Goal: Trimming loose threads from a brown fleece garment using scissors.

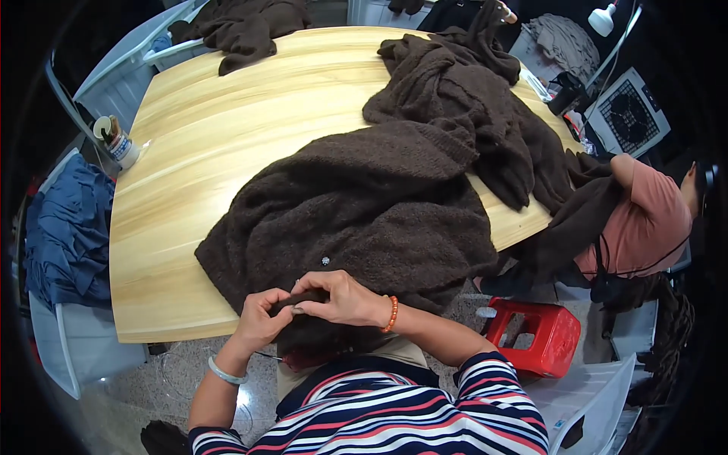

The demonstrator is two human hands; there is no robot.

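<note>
The left hand (pixel 260 324) and right hand (pixel 343 300) are pinching brown knit fabric (pixel 364 208) between closed fingertips. Its bulk is spreading beyond them.

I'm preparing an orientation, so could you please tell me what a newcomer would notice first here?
The dark brown knit heaped on the pale wooden table probably comes first, its near part pinched by the left hand and right hand. The red stool stands out at lower right.
</note>
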